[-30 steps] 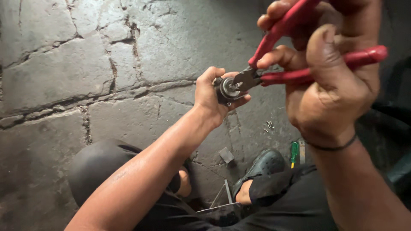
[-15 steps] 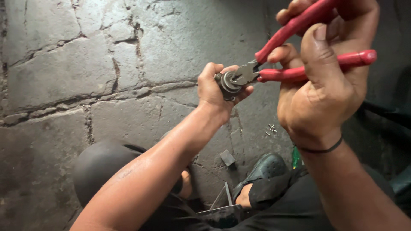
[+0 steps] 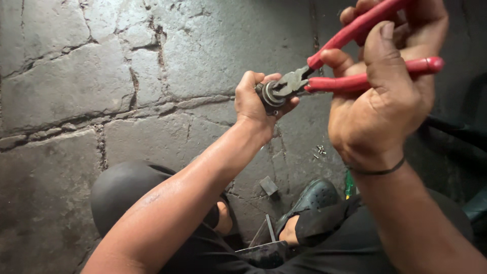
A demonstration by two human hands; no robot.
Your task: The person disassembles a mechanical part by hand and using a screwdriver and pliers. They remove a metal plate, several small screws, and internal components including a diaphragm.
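Left hand (image 3: pixel 252 101) clenched around a small round metal part (image 3: pixel 269 95), held above a cracked stone floor (image 3: pixel 76 86), right hand (image 3: pixel 385 96) squeezing red-handled pliers (image 3: pixel 355 56), their tips biting the part

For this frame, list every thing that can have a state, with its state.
Left hand: closed around a round metal part.
Round metal part: held up, pinched by the pliers.
Pliers: nose closed on the part.
Right hand: gripping the red handles.
Small screws: loose on the stone floor.
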